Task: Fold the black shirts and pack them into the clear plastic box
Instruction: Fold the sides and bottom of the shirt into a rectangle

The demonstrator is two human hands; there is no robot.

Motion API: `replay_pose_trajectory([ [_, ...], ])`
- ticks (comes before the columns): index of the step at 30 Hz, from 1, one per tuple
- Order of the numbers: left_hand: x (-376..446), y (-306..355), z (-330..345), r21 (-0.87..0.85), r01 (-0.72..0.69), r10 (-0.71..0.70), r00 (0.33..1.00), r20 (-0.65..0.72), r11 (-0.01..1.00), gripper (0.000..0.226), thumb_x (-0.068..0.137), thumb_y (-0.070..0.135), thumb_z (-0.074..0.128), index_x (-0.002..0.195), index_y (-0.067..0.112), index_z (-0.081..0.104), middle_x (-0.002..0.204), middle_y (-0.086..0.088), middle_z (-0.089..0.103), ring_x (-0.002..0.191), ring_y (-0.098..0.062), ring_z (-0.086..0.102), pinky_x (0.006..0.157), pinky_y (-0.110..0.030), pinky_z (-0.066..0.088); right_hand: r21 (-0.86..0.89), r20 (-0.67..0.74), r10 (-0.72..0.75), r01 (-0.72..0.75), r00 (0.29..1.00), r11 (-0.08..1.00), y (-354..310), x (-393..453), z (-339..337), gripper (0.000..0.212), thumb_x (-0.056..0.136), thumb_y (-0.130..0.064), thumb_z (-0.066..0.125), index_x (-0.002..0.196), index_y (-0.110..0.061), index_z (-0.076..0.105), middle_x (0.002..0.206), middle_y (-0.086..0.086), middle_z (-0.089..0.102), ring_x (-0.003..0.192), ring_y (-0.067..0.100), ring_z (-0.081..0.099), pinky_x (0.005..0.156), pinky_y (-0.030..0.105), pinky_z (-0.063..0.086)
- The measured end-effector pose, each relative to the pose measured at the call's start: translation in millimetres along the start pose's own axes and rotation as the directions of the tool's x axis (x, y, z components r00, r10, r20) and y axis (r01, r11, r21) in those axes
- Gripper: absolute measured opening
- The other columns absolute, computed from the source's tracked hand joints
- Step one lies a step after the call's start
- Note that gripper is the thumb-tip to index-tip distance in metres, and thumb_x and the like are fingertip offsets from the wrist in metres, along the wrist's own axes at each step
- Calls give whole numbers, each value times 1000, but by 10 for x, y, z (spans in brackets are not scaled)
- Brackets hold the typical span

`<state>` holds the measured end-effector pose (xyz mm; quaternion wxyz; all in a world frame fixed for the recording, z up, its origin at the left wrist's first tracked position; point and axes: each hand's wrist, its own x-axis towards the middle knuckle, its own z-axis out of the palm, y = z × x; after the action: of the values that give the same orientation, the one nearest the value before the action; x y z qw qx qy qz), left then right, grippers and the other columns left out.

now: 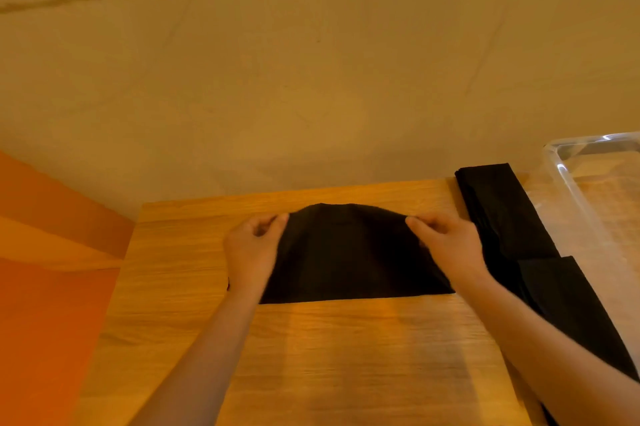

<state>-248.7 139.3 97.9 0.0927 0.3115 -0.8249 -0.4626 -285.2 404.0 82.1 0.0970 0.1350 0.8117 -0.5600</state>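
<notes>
The black shirt [349, 256] lies partly folded at the centre of the frame, on the far half of the desk [346, 356]. It is judged light, limp and not fragile; it will sag wherever unsupported and will not hold a crease unless pressed flat. The recommended hold is a pinch at the two far corners, as now. The left hand [251, 247] pinches the far left edge between thumb and fingertips; the right hand [450, 245] pinches the far right edge likewise. Between the hands the far edge rises in a shallow arch, clear of the desk. The near edge lies flat and straight. The long axis of the folded panel runs left to right across the frame; the arched edge faces the wall [311, 79].

More black cloth [512, 228], seemingly further shirts, lies in a strip along the right of the desk. The clear plastic box [568, 190] sits at the right edge of the frame, just beside that strip; no cloth shows inside its visible part.
</notes>
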Motion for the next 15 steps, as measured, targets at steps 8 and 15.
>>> replay_pose_trajectory([
  [8, -834, 147, 512, -113, -84, 98, 988, 119, 990, 12, 85, 27, 70, 97, 27, 73, 81, 24, 65, 85, 15, 60, 74, -5, 48, 206, 57, -55, 42, 997, 978, 4, -708, 623, 15, 86, -22, 68, 99, -27, 73, 88, -13, 73, 87, -3, 67, 76, 18, 54],
  [15, -1062, 49, 529, -147, -104, 124, 983, 136, 984, 20, 91, 22, 63, 110, 26, 68, 92, 27, 61, 92, 22, 55, 78, -2, 44, 299, -29, -63, 69, 998, 952, 47, -864, 708, 17, 89, -17, 66, 92, -32, 72, 87, -11, 73, 87, 0, 67, 74, 19, 54],
])
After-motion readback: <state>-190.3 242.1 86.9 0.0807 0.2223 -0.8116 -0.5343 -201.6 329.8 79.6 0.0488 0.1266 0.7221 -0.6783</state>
